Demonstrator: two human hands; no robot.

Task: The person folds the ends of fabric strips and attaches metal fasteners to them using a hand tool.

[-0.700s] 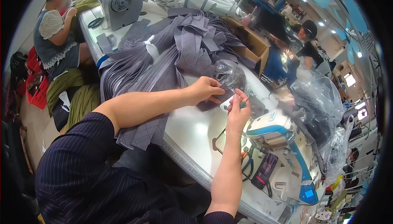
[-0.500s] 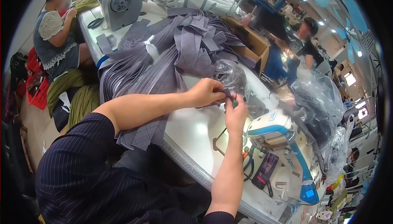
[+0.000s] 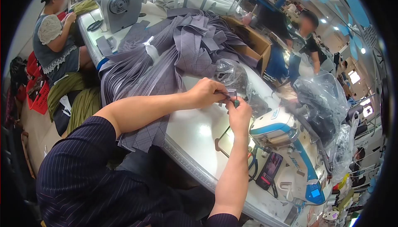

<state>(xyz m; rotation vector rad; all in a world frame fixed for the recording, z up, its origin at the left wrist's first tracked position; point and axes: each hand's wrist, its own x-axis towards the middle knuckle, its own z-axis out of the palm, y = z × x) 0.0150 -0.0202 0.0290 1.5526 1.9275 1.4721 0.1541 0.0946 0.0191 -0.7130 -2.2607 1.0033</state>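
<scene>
L hand [image 3: 208, 93] pinches a small grey cloth pc [image 3: 229, 94]; R hand [image 3: 240, 113] grips a green-handled tool [image 3: 236, 103] just beside it, both hands closed. Cloth pc is up above surface [image 3: 199, 129], in from near edge, btwn grey strip pile [image 3: 132, 75] & white/blue sewing machine [image 3: 271, 124]. Some strips hang over near edge; phone [image 3: 271, 165] lies nr same edge, by machine.

Head view | head-worn, above the near edge of the worktop [image 3: 190, 129] | faces forward and down across the worktop | near: left grip [image 3: 206, 93] and right grip [image 3: 239, 114] over the worktop | far: a co-worker in black [image 3: 317, 51] beyond the worktop, smaller | very wide lens, dark rounded border, worktop's near edge aslant
</scene>
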